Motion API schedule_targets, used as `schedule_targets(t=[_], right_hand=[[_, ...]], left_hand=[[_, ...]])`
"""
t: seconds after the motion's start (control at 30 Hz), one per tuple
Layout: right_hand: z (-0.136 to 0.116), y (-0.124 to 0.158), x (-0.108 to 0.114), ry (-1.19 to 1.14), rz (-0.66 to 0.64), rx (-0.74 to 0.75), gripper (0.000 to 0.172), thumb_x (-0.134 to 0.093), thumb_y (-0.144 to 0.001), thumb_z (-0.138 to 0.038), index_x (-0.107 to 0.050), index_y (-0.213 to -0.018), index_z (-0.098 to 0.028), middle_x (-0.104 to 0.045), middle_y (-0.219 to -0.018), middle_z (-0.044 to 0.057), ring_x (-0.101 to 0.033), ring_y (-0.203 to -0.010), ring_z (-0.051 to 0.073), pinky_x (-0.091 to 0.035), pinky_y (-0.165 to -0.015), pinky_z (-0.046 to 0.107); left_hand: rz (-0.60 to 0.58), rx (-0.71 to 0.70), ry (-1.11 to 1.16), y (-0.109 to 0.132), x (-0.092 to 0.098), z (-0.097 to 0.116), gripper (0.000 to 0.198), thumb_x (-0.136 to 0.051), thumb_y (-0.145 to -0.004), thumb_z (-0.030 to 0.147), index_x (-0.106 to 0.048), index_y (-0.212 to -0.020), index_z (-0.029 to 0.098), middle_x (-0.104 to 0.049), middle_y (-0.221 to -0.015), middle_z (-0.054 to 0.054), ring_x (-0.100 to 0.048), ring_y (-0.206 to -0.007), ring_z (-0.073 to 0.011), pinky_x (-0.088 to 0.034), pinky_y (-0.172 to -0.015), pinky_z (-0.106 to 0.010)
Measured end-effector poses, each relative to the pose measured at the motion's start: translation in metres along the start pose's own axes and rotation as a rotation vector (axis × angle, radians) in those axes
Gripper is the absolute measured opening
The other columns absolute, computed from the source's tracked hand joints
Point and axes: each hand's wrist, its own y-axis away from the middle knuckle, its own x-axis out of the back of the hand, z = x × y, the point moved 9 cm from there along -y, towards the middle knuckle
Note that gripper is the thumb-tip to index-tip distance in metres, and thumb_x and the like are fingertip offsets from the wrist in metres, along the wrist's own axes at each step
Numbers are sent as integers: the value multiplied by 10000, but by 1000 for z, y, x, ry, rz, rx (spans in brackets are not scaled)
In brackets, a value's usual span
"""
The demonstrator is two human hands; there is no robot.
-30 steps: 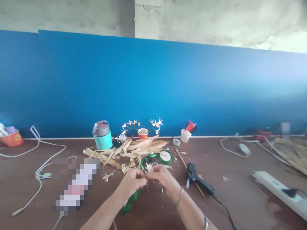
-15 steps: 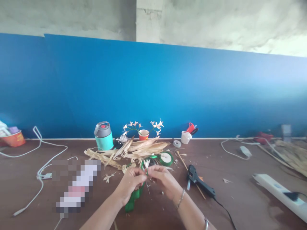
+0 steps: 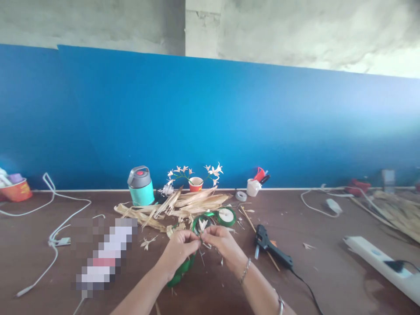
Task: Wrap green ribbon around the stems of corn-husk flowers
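Pinching a pale husk flower (image 3: 203, 225) by its stem with left hand (image 3: 179, 251) and right hand (image 3: 223, 245), both clenched on it, low over the counter (image 3: 328, 273) (green ribbon (image 3: 181, 272) trailing under the left hand). Just beyond: ribbon rolls (image 3: 226, 216). Right of the right hand: glue gun (image 3: 271, 250).

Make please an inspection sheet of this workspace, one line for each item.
Surface: brown table, scattered with pale scraps.
Job's things: small pale flower pinched by left hand and right hand; green strip hangs under the left hand.
Clutter: dried husks, green tape roll, glue gun, teal flask, red cup.
Grippers: both bare, fingertips closed on the flower.
Cables: white cable at left; power strip with a black plug at right.
Surroundings: blue panel, concrete wall above.
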Motion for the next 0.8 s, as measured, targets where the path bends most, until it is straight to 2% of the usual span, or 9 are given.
schedule_targets(t=[0.2, 0.4, 0.53, 0.6, 0.67, 0.73, 0.8], right_hand=[[-1, -2, 1, 44, 16, 15, 316, -718, -567, -412, -571, -561, -133, -448, -470, -52, -317, -468, 61, -201, -475, 220], [-8, 2, 1, 52, 25, 36, 305, -736, -549, -406, -592, -586, -139, -505, -494, -47, -383, -482, 67, -271, -480, 203], [-20, 2, 5, 127, -6, 50, 346, -681, -616, -445, -670, -771, -136, -624, -627, 7, -518, -566, 109, -369, -535, 214], [-38, 3, 22, 292, 59, 112, 358, -597, -699, -435, -677, -892, -144, -672, -744, 43, -589, -689, 156, -425, -617, 240], [-57, 9, 51, 643, 183, 160, 297, -501, -766, -342, -676, -921, -159, -690, -830, 54, -614, -785, 182, -441, -681, 250], [-68, 21, 89, 1201, 362, 50, 289, -435, -782, -228, -658, -965, -216, -684, -917, 35, -611, -859, 177, -424, -732, 242], [-70, 40, 126, 1355, 481, -83, 295, -446, -725, -136, -659, -927, -171, -663, -965, 117, -582, -947, 259, -403, -760, 316]], left_hand=[[5, -23, -19, -3, 2, -1, 117, -580, -587, 241, -541, -541, 141, -449, -443, 62, -365, -425, -69, -257, -455, -200], [19, -46, 14, -5, 1, 1, 113, -580, -575, 242, -547, -546, 137, -458, -454, 57, -366, -426, -63, -262, -449, -195], [-9, -21, 104, -10, -4, -3, 136, -596, -572, 269, -538, -548, 148, -391, -394, 84, -298, -362, -45, -201, -398, -187], [-5, -18, 152, -11, -4, -3, 151, -602, -569, 283, -525, -550, 154, -336, -368, 102, -246, -338, -36, -158, -380, -186], [9, -33, 189, -12, -1, -2, 171, -609, -569, 293, -511, -549, 155, -309, -366, 109, -208, -338, -28, -121, -375, -183], [18, -47, 211, -13, 1, -2, 196, -617, -574, 310, -501, -553, 153, -301, -372, 112, -184, -346, -22, -96, -377, -181], [15, -38, 230, -13, 3, -4, 230, -630, -578, 337, -490, -559, 156, -286, -376, 117, -166, -349, -19, -82, -383, -180]])
